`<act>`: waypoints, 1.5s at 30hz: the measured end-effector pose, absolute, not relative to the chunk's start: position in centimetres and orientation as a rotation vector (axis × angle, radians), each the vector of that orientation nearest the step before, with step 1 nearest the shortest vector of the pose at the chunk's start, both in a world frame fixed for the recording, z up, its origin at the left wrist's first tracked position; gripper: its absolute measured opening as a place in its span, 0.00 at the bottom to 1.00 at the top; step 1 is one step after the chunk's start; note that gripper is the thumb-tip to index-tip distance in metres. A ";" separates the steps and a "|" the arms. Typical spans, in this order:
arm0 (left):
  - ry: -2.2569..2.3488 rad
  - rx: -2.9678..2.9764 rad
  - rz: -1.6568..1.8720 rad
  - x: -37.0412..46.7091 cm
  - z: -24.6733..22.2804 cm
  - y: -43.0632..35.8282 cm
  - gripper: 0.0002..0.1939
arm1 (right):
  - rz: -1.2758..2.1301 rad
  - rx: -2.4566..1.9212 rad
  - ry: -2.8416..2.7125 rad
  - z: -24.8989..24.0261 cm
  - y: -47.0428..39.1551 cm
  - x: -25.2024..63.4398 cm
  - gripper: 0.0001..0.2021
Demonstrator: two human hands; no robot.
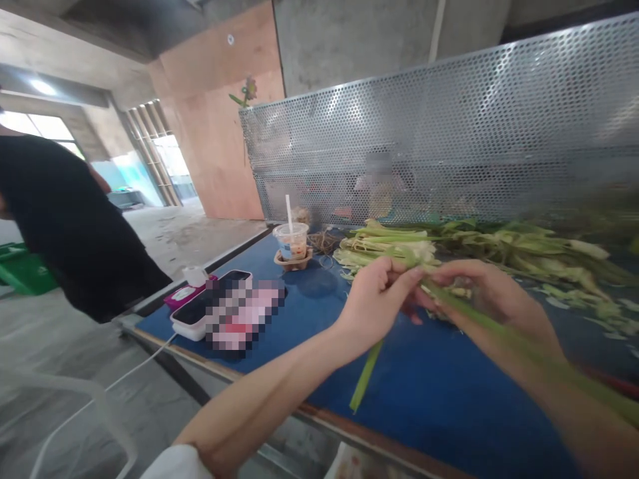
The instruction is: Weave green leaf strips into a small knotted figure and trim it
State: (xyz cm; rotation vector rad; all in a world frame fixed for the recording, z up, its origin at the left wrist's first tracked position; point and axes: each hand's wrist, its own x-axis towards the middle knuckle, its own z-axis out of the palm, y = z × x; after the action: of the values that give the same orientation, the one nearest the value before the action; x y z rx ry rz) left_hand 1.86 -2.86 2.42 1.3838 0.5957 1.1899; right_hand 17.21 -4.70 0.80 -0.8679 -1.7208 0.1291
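Observation:
My left hand [377,293] is closed around a long green leafy stalk [367,376], whose cut end hangs below it over the blue tabletop [419,392]. Close beside it, my right hand [492,296] has its fingers bent round the same greenery, and a blurred long leaf runs across that hand toward the lower right. The fingertips of both hands nearly meet. Just behind them lies a pile of pale green stalks [384,243]. More leafy stalks [529,249] spread along the back right, with torn scraps near them.
A plastic cup with a straw [292,243] stands in a cardboard holder; twine [324,243] lies beside it. At the left are a phone [214,299], a magenta tissue pack [187,293] and a white cable. A perforated metal panel [449,133] backs the table. A person in black [64,213] stands left.

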 end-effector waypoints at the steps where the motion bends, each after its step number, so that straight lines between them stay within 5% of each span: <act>1: 0.596 1.391 1.196 1.9 2.5 -2.5 0.09 | 0.075 -0.852 -1.738 1.0 -4.8 17.3 0.05; 15: 0.415 1.123 1.037 1.1 2.3 -2.2 0.09 | 0.143 -0.857 -1.612 0.4 -4.0 18.0 0.06; 22: 0.479 1.155 1.157 1.1 2.0 -2.9 0.04 | 0.559 -0.743 -1.468 -0.8 -3.3 17.7 0.04; 29: 0.662 1.410 1.388 1.4 0.5 -3.5 0.06 | 0.989 -0.826 -1.489 -0.9 -4.0 15.2 0.16; 38: 0.535 1.144 1.141 1.5 1.2 -3.3 0.14 | 0.851 -0.832 -1.478 -1.2 -4.2 15.1 0.37; 45: 0.646 0.937 1.138 1.2 1.5 -2.3 0.15 | 0.478 -0.860 -1.670 -1.9 -4.0 15.3 0.23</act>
State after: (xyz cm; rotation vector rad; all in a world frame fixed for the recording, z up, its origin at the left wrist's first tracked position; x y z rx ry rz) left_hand 1.23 -2.35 1.49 0.9368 0.6457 1.1379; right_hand 15.30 -3.96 -1.94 -0.8602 -1.6699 0.4777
